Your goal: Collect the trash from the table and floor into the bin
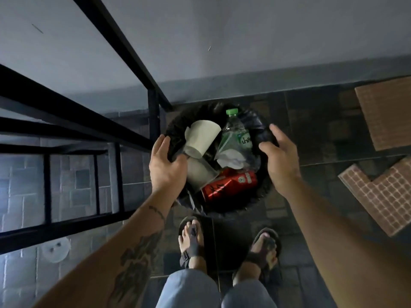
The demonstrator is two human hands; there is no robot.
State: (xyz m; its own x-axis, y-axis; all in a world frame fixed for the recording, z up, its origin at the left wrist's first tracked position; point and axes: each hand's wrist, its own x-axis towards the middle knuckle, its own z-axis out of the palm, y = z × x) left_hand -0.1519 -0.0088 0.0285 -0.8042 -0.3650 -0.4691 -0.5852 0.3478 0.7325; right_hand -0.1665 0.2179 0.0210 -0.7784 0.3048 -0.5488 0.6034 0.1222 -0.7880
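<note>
Dark tiled floor (pixel 315 138) runs up to a pale wall, and a round black bin (pixel 263 192) lined with a black bag stands on it just past the person's sandalled feet, close beside the leg of a black metal frame (pixel 153 116). Both hands reach to the bin's rim from opposite sides. The left hand (pixel 166 165) has its fingers spread over the left edge, touching the bag; the right hand (pixel 281 158) hovers at the right edge with fingers apart and slightly curled, holding nothing. Between them lies the trash: a clear plastic bottle (pixel 235 134) with a green cap, its long axis pointing toward the wall, its green label showing Thai letters; two pale paper cups (pixel 203 138) on their sides; crumpled white paper (pixel 230 160); and a red carton (pixel 229 184) lying crosswise at the near side, its print unreadable. Brown patterned mats (pixel 387 116) lie near the floor's right edge.
</note>
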